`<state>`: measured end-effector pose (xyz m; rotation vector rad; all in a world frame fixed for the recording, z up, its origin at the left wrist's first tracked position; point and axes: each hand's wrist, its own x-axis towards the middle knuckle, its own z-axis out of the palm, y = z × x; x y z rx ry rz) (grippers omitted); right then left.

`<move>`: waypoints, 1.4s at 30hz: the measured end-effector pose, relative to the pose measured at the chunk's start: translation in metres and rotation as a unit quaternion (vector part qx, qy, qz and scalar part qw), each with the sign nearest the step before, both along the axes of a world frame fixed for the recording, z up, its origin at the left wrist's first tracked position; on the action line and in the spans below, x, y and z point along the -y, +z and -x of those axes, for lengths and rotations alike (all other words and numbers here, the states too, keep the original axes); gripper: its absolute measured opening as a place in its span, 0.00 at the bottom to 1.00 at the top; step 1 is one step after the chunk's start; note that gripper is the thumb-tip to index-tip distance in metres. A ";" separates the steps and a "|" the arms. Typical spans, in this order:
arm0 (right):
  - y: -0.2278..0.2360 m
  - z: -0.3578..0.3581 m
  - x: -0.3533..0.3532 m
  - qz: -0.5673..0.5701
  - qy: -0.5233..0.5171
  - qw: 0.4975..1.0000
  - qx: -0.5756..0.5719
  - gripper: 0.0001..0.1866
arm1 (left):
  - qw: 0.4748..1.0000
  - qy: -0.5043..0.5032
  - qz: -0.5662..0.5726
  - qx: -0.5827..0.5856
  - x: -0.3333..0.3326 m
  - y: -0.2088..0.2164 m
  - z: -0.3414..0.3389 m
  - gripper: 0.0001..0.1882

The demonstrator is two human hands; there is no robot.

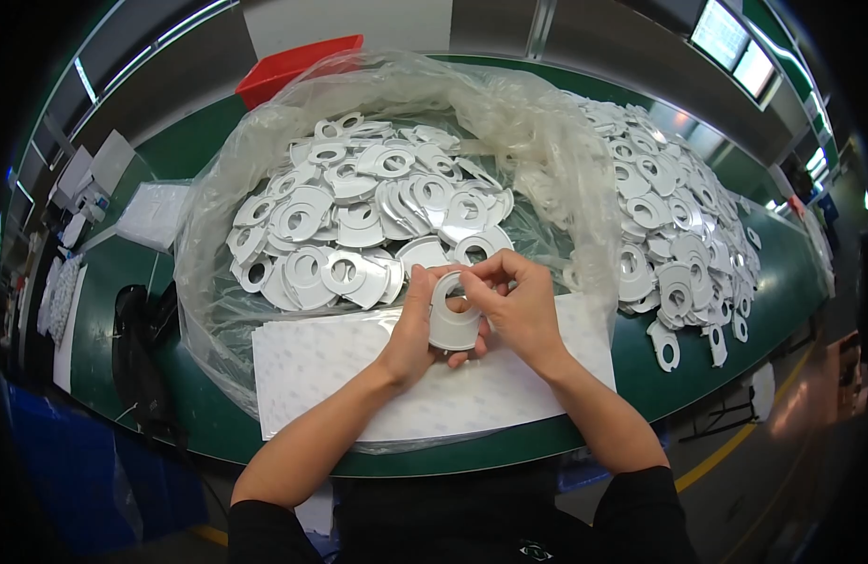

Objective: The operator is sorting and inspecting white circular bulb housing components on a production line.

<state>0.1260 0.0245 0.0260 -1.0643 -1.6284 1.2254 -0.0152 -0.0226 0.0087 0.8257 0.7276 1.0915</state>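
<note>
Between my two hands is a white plastic part (453,334), rounded with a large round hole near its upper end. My left hand (417,324) is closed on its left edge, with fingertips showing beneath it. My right hand (519,305) pinches the upper right rim with thumb and forefinger. Both hands are above white sheets (331,381) with a faint printed pattern, at the near edge of the table. Just beyond lies a heap of similar white parts (359,226) inside a clear plastic bag (222,179) with its mouth spread wide.
A second pile of white parts (674,216) covers the table on the right. Behind the bag stands a red bin (293,68). At the left are a dark hand tool (138,348), probably a heat gun, and a clear plastic packet (154,214). The green table (218,423) has a curved-looking front edge.
</note>
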 end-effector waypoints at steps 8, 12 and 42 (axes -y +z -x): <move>0.014 -0.036 -0.034 0.076 0.003 0.996 -0.050 0.07 | 0.999 -0.016 0.004 0.052 -0.001 0.010 0.017 0.31; 0.029 -0.083 -0.070 0.003 -0.174 0.867 -0.467 0.11 | 0.940 0.109 -0.154 -0.286 -0.006 0.040 0.044 0.20; 0.013 -0.014 0.040 -0.183 0.424 0.831 0.309 0.08 | 0.976 0.051 0.100 0.186 0.000 0.014 0.018 0.30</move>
